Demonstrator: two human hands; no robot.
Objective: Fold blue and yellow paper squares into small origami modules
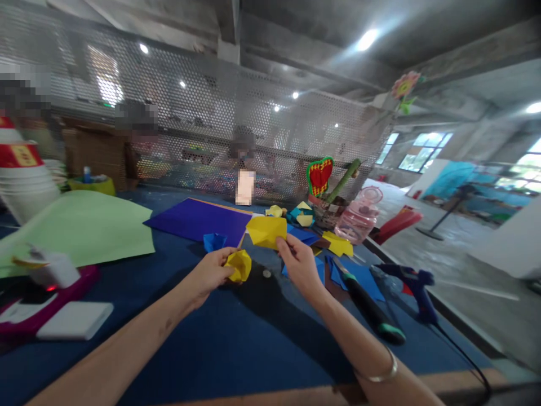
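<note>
My left hand [214, 270] pinches a yellow folded paper piece [240, 266], cupped like a small flower part, above the blue table. In my right hand [299, 260] is a flat yellow paper sheet [267, 232], gripped at its right end between thumb and fingers. The two yellow pieces are apart, the sheet a little higher and to the right. Just beyond my left hand lies a folded blue paper piece [214, 242]. A small round light-coloured object [266, 274] rests on the table between my hands.
Purple sheets [198, 221] and a pale green sheet [97, 225] lie left. On the right are black-handled scissors or a cutter [372, 310], a corded glue gun [416, 287], yellow paper [338, 243] and a pink bottle [359, 214]. A power strip [80, 287] sits left; perforated mesh [198, 113] stands behind.
</note>
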